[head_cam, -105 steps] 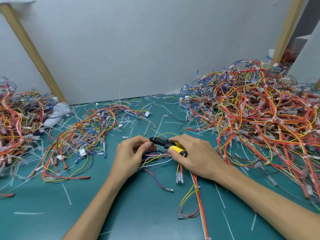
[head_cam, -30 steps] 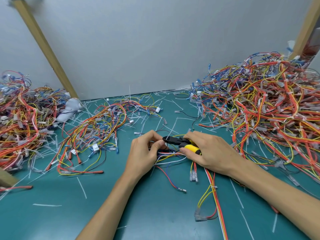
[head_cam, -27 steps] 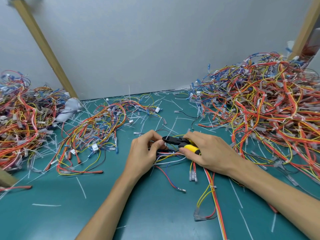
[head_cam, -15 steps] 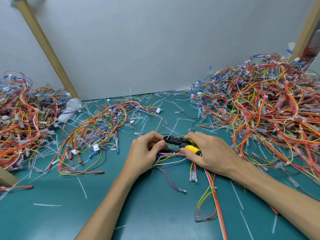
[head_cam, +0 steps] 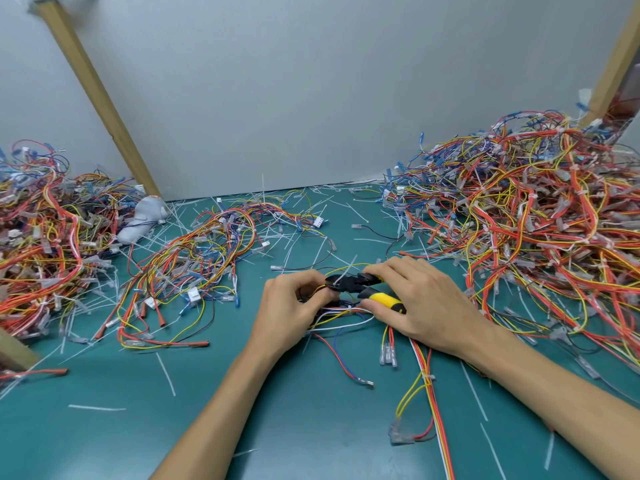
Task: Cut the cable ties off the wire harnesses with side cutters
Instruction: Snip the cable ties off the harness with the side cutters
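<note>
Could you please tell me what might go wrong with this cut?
The side cutters in the right hand work right beside the fingertips of the left hand, so a nick seems possible. The harness wires bunch closely under the cutter head, so a blade might catch a wire along with the cable tie.

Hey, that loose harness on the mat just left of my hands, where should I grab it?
Take the harness at its thick arched stretch, where the orange and yellow wires run bundled together, coming down from above. Its near ends fan out into loose terminals, so grabbing there would likely catch only single wires.
</note>
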